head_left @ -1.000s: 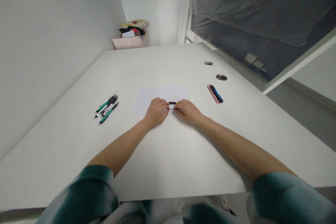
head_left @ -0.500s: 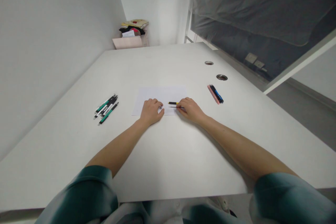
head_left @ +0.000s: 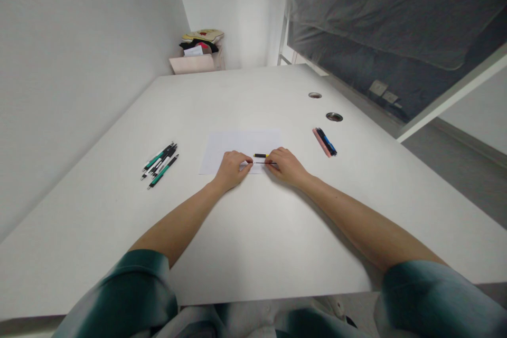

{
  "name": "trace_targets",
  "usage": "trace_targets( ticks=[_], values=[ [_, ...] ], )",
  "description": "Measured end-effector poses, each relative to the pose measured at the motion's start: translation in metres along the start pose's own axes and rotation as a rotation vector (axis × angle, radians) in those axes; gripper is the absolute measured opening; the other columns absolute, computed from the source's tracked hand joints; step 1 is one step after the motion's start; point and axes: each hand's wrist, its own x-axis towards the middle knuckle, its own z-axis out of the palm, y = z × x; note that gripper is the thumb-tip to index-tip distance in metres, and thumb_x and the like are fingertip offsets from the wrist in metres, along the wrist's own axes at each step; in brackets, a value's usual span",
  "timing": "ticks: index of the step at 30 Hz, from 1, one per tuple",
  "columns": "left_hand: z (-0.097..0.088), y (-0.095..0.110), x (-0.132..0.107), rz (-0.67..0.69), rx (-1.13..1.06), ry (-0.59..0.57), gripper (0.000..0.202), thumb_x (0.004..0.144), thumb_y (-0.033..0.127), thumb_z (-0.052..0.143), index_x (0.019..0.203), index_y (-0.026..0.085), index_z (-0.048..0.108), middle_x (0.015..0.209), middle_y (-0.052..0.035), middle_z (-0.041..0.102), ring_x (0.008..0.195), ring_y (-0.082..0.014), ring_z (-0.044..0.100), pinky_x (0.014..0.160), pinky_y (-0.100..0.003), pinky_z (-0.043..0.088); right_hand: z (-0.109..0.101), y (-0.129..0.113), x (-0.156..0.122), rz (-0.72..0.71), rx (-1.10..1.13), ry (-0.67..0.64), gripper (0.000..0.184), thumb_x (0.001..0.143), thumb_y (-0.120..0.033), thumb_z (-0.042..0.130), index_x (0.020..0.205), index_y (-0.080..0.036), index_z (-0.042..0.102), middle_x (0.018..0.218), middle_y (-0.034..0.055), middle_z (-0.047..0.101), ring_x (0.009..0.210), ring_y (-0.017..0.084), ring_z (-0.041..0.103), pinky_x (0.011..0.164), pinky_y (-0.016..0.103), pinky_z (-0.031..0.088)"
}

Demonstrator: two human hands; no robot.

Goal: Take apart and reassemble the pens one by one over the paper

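Note:
A white sheet of paper (head_left: 237,143) lies on the white table (head_left: 253,232). My left hand (head_left: 232,168) rests curled on the sheet's near edge, its fingertips pinched at the left end of a thin dark refill (head_left: 264,162). My right hand (head_left: 285,166) is closed on the refill's right end. Just beyond the two hands, a short black and yellow pen piece (head_left: 260,156) lies on the paper.
Several green, black and white pens (head_left: 160,163) lie in a bunch at the left. A pink pen and a blue pen (head_left: 325,141) lie at the right, near two round cable holes (head_left: 334,116). A pink box with clutter (head_left: 196,55) sits beyond the far edge.
My left hand drew back to the left away from the refill, then came back to its left end. My right hand stayed on the refill.

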Motion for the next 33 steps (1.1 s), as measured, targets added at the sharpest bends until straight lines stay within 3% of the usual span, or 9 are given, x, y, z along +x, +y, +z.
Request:
trace_targets(
  ticks=[18,24,33],
  values=[
    [0.0025,0.0062,0.0025,0.099,-0.023,0.015,0.014,0.089,0.023,0.056,0.096,0.019,0.068,0.097,-0.0063,0.073,0.094,-0.0214,0.062,0.088,-0.04,0.046,0.0012,-0.0004,0.002,-0.04,-0.008,0.061,0.013,0.088,-0.018,0.054,0.085,-0.017,0.066,0.083,0.0093,0.067,0.083,0.023,0.054,0.075,0.034,0.039],
    [0.002,0.0075,0.0053,0.091,0.008,-0.02,0.019,0.09,0.024,0.054,0.099,0.019,0.07,0.096,-0.0077,0.073,0.093,-0.0221,0.063,0.088,-0.041,0.048,0.0003,0.0022,0.0,-0.061,0.013,0.082,0.013,0.088,-0.018,0.053,0.084,-0.018,0.066,0.082,0.0092,0.067,0.082,0.023,0.055,0.075,0.035,0.039],
    [0.0084,0.0097,0.007,0.065,-0.114,-0.008,0.02,0.09,0.022,0.056,0.101,0.021,0.072,0.097,-0.0067,0.073,0.091,-0.0199,0.063,0.087,-0.038,0.05,0.002,-0.0025,0.0007,-0.083,0.06,0.095,0.018,0.088,-0.017,0.049,0.085,-0.019,0.066,0.081,0.0098,0.066,0.081,0.023,0.054,0.077,0.038,0.043]
  ],
)
